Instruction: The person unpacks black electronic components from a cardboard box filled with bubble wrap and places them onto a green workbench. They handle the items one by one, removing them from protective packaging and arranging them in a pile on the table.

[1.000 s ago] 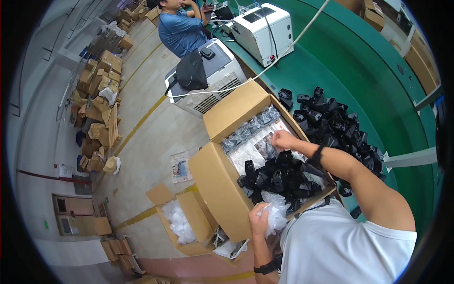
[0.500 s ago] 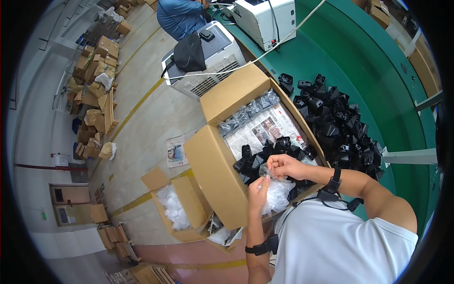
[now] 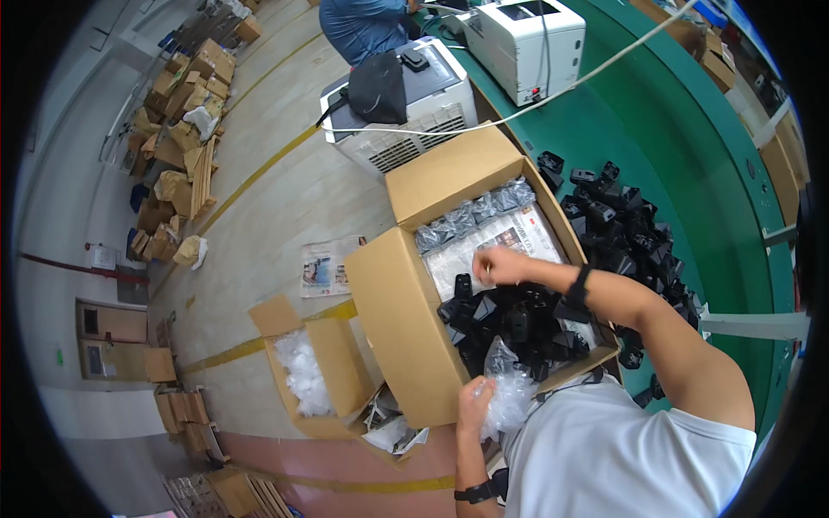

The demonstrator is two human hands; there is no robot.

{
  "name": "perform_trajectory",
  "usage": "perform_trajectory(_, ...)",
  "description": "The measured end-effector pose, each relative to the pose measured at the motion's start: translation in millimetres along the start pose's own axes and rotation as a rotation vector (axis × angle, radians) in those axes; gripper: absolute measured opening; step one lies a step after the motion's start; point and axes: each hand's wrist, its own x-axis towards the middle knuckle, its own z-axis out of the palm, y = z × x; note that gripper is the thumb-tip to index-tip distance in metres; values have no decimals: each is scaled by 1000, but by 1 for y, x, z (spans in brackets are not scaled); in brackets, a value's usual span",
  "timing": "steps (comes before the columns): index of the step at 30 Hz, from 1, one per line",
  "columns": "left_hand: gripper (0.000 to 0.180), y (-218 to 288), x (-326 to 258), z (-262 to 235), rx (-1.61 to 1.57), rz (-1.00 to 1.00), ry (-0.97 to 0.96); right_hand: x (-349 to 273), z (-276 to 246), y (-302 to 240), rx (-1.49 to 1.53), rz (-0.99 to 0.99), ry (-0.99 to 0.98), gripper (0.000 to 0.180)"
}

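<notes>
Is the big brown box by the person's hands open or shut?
The big box is open: its flaps spread outward, and newspaper and black plastic pieces show inside.

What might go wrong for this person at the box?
The black parts lie loosely heaped, apparently unwrapped, in the cardboard box, so they might scratch one another. The clear plastic bundle gripped by the left hand could slip and scatter. The right hand, close to the heap's edge, might knock a part onto the newspaper.

Plain white shirt (image 3: 604, 457), black arm straps (image 3: 579, 288)
</notes>
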Motion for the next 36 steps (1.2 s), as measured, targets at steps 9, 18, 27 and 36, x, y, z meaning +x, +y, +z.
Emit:
perform_trajectory(9, 10, -18, -51, -26, 62, -127, 148, 141, 43, 24, -923, 132, 183, 25)
perform_trajectory(18, 5, -21, -39, -38, 99, 85, 179, 150, 32, 46, -971, -85, -62, 22)
perform_trajectory(27, 16, 30, -4, -33, 215, 190, 181, -10, -16, -17, 367, 328, -104, 38)
perform_trajectory(36, 20, 21, 40, -8, 232, 209, -84, -128, -23, -26, 1474, 155, -336, 27)
